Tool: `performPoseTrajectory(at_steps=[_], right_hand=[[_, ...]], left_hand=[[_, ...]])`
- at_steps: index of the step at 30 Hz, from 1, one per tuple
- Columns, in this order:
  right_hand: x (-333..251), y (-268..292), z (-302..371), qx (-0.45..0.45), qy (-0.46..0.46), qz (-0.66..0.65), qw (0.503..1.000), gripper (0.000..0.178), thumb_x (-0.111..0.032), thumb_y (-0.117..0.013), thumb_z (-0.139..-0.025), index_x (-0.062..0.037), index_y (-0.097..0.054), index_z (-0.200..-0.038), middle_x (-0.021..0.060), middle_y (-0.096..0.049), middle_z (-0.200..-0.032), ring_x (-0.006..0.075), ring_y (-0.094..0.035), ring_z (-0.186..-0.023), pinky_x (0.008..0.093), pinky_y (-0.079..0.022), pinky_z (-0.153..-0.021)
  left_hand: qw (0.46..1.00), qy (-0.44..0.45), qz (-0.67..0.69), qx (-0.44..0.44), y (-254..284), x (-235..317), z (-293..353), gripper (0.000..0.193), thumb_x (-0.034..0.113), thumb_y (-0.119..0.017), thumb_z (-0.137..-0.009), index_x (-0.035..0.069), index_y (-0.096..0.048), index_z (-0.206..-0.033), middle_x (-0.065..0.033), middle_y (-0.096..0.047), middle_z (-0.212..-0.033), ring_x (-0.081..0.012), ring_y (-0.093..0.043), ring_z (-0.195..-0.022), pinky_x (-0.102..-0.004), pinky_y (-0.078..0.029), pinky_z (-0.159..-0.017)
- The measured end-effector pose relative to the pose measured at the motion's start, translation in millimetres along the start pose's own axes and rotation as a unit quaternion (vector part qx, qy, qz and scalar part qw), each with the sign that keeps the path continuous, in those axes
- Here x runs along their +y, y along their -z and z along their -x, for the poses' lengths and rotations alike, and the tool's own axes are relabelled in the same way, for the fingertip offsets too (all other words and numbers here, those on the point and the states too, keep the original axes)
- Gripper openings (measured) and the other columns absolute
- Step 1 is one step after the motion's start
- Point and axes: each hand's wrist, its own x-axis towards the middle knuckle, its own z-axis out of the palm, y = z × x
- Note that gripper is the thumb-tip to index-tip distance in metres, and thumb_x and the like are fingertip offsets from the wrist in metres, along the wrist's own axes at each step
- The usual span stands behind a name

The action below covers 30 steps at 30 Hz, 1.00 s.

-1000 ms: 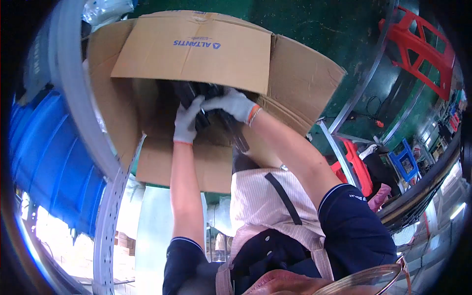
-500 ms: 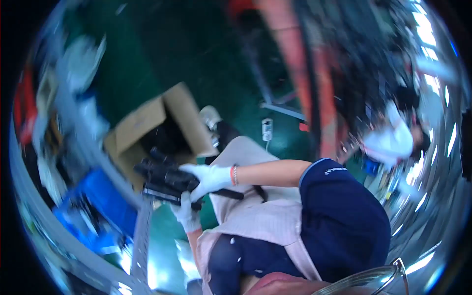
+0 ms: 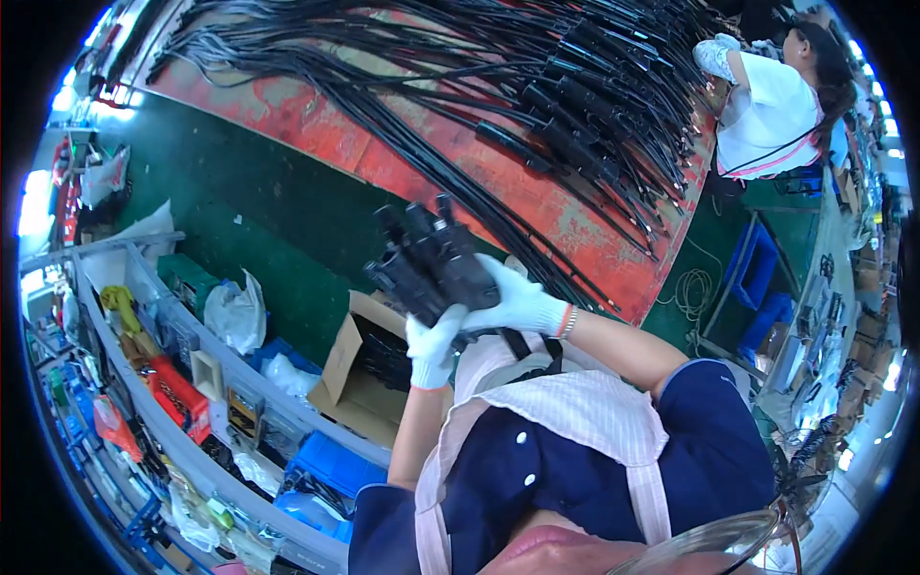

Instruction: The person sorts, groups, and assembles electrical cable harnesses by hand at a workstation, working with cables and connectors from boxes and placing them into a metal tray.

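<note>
In front of my chest, my two white-gloved hands hold a bunch of several black tube-shaped plastic parts (image 3: 428,264). The fingers of my left hand (image 3: 433,347) are closed round their near lower end. Alongside, my right hand (image 3: 520,303) grips the bunch from its right side, and the parts hide some of its fingers. The far ends of the parts fan out away from me. Below and left of the bunch stands an open cardboard box (image 3: 337,369) with black pieces (image 3: 383,359) inside.
Ahead stands a worn red table (image 3: 335,144) bearing long black cables (image 3: 402,144) and a pile of black cable connectors (image 3: 585,105). A co-worker (image 3: 771,115) is at its right end. A grey shelf (image 3: 206,331) with blue bins (image 3: 335,465) runs along my left. Coiled cable (image 3: 695,290) lies on the green floor.
My view has swung round, so the red table and cables now fill the far side. Both hands have moved the black parts from beside the box toward the table, still gripping them.
</note>
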Motion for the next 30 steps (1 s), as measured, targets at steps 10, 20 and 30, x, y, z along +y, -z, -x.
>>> performPoseTrajectory(at_steps=[10, 20, 30], right_hand=[[-38, 65, -22, 0.127, -0.012, -0.118, 0.985, 0.098, -0.016, -0.087, -0.068, 0.0011, -0.031, -0.146, 0.0152, -0.051, -0.139, 0.0221, -0.050, -0.128, 0.0363, -0.040, -0.108], [-101, 89, -154, 0.258, 0.099, -0.194, 0.941, 0.076, -0.024, -0.083, -0.071, 0.0001, -0.047, -0.134, 0.0102, -0.062, -0.121, 0.0187, -0.059, -0.110, 0.0326, -0.044, -0.099], [-157, 178, -318, 0.509, -0.043, -0.006, 0.860, 0.088, -0.044, -0.077, -0.074, -0.0030, -0.041, -0.143, 0.0228, -0.056, -0.130, 0.0324, -0.055, -0.123, 0.0375, -0.042, -0.103]], left_hand=[[0.974, 0.073, -0.164, -0.136, -70, 45, -85, 0.036, 0.003, -0.063, -0.085, 0.000, -0.056, -0.121, -0.0095, -0.067, -0.102, -0.0205, -0.067, -0.081, -0.0329, -0.058, -0.069], [0.915, 0.072, -0.256, -0.304, -102, 140, -262, 0.039, 0.015, -0.063, -0.092, 0.004, -0.055, -0.128, -0.0055, -0.064, -0.116, -0.0153, -0.063, -0.098, -0.0316, -0.052, -0.085], [0.865, 0.148, -0.353, -0.324, -196, 203, -471, 0.047, 0.036, -0.072, -0.088, 0.007, -0.062, -0.123, -0.0024, -0.067, -0.108, -0.0148, -0.064, -0.087, -0.0297, -0.053, -0.076]])
